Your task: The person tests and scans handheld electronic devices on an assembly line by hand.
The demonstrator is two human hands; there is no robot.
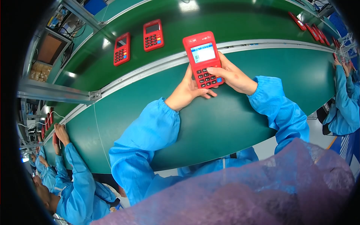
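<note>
Head view: nearest, blue sleeves are worn to the wrists. A red card terminal is held in both hands above the green worktop: its lower left is gripped by the left hand, its right edge by the right hand, whose thumb is laid over the keypad. Beyond a metal rail, two more red terminals are seen.

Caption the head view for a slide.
Left hand and right hand hold a lit red payment terminal above a green workbench, right thumb over the keypad.
</note>
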